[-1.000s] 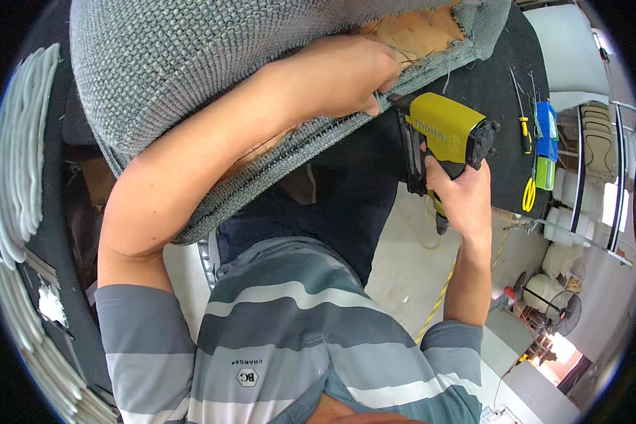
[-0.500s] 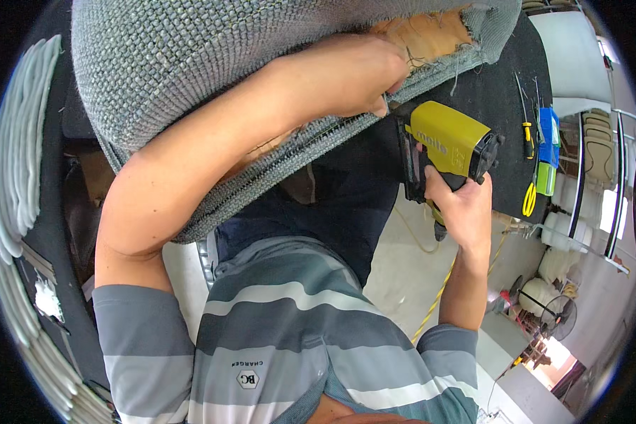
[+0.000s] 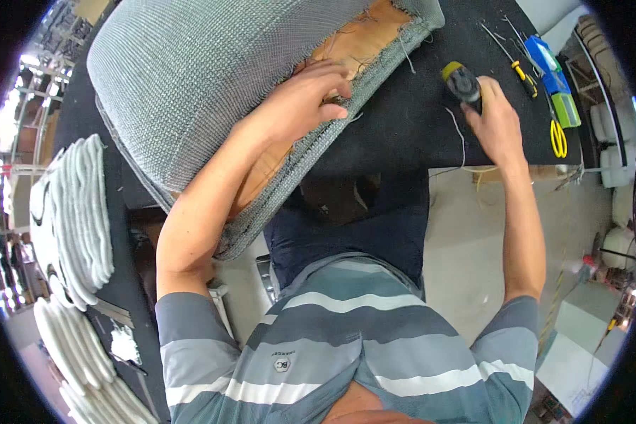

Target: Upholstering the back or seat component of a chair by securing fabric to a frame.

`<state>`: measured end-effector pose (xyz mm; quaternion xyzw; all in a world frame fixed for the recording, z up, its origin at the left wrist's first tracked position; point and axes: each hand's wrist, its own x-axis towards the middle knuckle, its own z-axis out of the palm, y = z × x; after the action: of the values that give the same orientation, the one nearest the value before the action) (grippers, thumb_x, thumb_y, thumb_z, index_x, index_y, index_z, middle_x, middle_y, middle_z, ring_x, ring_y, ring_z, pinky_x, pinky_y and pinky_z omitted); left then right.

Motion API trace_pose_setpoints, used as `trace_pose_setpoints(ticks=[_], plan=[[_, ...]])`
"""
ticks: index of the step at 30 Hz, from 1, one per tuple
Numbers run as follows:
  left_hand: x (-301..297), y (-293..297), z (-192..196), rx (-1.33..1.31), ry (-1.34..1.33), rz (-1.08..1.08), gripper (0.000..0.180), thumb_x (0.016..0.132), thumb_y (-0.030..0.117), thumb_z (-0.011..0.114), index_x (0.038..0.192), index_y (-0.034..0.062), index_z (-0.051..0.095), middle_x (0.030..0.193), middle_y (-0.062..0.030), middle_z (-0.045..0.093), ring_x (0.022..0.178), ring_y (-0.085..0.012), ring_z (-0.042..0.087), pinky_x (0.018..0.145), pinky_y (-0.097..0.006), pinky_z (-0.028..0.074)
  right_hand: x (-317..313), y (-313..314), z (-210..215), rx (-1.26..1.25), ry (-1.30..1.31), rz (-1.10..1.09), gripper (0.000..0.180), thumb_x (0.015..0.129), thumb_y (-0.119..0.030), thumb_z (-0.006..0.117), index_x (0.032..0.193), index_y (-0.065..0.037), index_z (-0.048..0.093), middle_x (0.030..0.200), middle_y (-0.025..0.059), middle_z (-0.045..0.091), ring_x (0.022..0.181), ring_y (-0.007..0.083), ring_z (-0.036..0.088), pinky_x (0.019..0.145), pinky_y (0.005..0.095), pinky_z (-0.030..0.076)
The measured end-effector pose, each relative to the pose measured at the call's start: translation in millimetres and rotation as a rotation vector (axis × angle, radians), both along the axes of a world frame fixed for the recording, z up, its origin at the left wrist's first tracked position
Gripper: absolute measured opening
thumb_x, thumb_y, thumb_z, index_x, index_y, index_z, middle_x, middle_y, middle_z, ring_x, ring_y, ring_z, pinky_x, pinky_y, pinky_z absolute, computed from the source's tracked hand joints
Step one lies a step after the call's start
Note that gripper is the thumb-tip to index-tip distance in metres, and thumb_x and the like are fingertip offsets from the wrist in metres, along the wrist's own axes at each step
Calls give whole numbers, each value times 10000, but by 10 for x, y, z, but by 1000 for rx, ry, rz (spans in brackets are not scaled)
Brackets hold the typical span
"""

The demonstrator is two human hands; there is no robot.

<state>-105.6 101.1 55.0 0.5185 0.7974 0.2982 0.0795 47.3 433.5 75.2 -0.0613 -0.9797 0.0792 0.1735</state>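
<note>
A cushion covered in grey woven fabric (image 3: pixel 184 92) lies tilted across the table. Along its near side a strip of bare tan wooden board (image 3: pixel 364 39) shows between the fabric and the folded hem, with loose threads hanging off. My left hand (image 3: pixel 307 99) rests over this strip, fingers loosely spread and thumb apart, gripping nothing. To the right, my right hand (image 3: pixel 498 124) is wrapped round a yellow and black staple gun (image 3: pixel 463 83), seen end-on and slightly blurred, held over the black tabletop.
On the right of the black table (image 3: pixel 396 134) lie a yellow-handled screwdriver (image 3: pixel 523 78), yellow-handled scissors (image 3: pixel 558 139) and a blue and green box (image 3: pixel 552 74). Stacks of pale padded strips (image 3: pixel 71 219) sit at left. A thin hose (image 3: pixel 480 187) hangs below the table edge.
My right hand has carried the staple gun away from the cushion edge, up and right, turning it end-on. My left hand has loosened from a closed curl to spread fingers. The view has shifted.
</note>
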Motion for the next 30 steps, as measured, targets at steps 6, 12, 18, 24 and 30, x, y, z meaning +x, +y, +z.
trace_pose_setpoints(ticks=[6, 12, 18, 24, 30], plan=[[834, -1177, 711, 86, -278, 226, 283, 874, 65, 751, 1138, -23, 696, 1357, -213, 664, 1315, -363, 607, 1120, -451, 452, 197, 513, -549, 280, 298, -67, 413, 866, -87, 754, 1257, -24, 636, 1338, 134, 629, 1170, 336, 655, 977, 432, 544], [2110, -2499, -379, 990, -311, 1432, 250, 1083, 244, 545, 1093, 15, 644, 957, -86, 673, 864, -174, 629, 806, -293, 506, 393, -624, -680, -939, -26, 176, 229, 935, -78, 681, 1151, -6, 708, 949, 108, 728, 802, 235, 716, 742, 334, 569], [2037, -1755, -1001, 1405, -1421, 768, 433, 1069, 371, 502, 1407, 115, 586, 1474, -89, 592, 1326, -297, 570, 1079, -499, 501, -32, -1359, -866, -1457, -456, 398, 477, 1003, -163, 643, 1401, 71, 521, 959, 136, 734, 720, 154, 720, 579, 276, 560], [1988, -1448, -543, 1614, -1410, 615, 456, 1063, 258, 506, 1466, 50, 546, 1479, -184, 584, 1344, -372, 573, 1136, -542, 486, -126, -1530, -760, -1628, -399, 415, 665, 1046, -282, 634, 1505, 109, 355, 1189, 184, 673, 923, 199, 725, 658, 298, 581], [1754, -1213, 496, 1369, -1064, 272, 650, 1077, 448, 496, 1570, 42, 373, 1595, -256, 393, 1403, -549, 430, 1014, -526, 602, -430, -1560, -142, -1770, 125, 547, 426, 1001, -248, 694, 1191, 89, 516, 1111, 182, 664, 915, 216, 723, 676, 310, 607]])
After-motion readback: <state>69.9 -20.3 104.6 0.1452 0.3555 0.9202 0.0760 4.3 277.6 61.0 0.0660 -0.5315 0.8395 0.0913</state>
